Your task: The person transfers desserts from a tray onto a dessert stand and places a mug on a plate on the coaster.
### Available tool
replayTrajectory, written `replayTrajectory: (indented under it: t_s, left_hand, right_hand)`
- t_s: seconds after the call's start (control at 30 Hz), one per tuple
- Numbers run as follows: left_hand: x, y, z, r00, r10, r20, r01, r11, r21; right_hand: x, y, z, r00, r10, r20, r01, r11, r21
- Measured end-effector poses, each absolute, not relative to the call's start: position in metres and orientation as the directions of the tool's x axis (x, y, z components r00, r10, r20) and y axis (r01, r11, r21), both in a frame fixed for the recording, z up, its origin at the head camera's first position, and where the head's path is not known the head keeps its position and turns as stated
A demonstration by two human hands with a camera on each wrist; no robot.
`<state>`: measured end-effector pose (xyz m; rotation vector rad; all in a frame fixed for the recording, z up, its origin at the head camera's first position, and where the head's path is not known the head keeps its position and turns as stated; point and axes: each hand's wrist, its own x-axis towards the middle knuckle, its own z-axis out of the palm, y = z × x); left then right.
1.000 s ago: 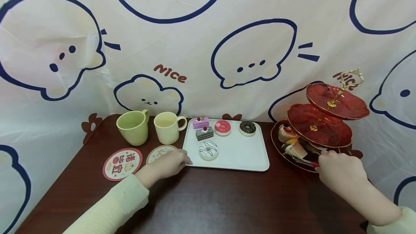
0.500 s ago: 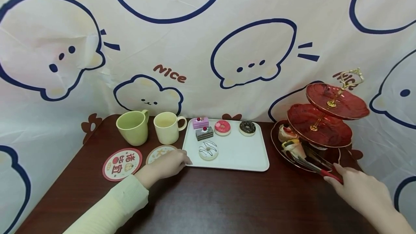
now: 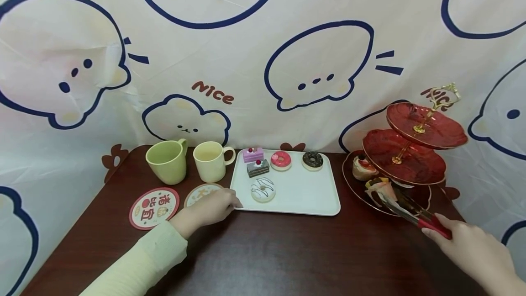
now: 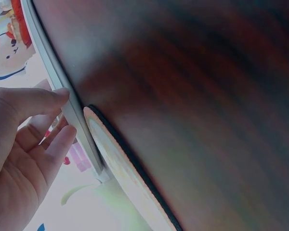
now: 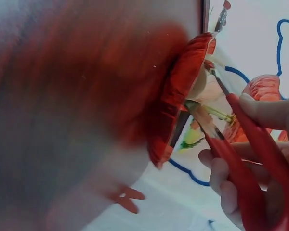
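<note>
My left hand (image 3: 211,207) pinches the near left corner of a white tray (image 3: 302,195); in the left wrist view the thumb lies on the tray rim (image 4: 53,67) with fingers across it. On the tray sit two small cake slices (image 3: 258,168) and three doughnuts (image 3: 263,189). My right hand (image 3: 472,243) grips red-handled tongs (image 3: 436,226). Their metal arms reach over the lowest plate of a red tiered stand (image 3: 415,124), at a cream-coloured pastry with fruit (image 3: 383,189). Another pastry (image 3: 363,169) sits behind it. In the right wrist view the tongs (image 5: 241,178) stand partly spread.
Left of the tray stand a green mug (image 3: 167,162) and a pale yellow mug (image 3: 210,162). Two round coasters, one with a red rim (image 3: 154,208), lie before them. A patterned cloth (image 3: 246,58) hangs close behind the dark wooden table (image 3: 287,255).
My right hand has drawn back to the right and nearer with the tongs, whose arms now show more fully. The fruit pastry has shifted slightly right. My left hand stays at the tray corner.
</note>
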<state>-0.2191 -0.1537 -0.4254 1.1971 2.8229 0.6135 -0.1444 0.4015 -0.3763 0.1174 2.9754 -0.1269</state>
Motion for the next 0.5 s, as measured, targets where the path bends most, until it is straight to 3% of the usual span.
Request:
replayTrajectory:
  t_s: [0.3,0.5]
  left_hand:
    - [-0.219,-0.155,-0.428,-0.721,0.681,0.125,0.671,0.643,0.369]
    - [-0.22,-0.155,-0.428,-0.715,0.686,0.133,0.68,0.639,0.358]
  right_hand:
    - [-0.154,0.372,-0.344,-0.998,-0.056,-0.017,-0.058,0.982,0.179]
    - [-0.149,0.346,-0.331,-0.968,-0.21,0.136,-0.168,0.947,0.272]
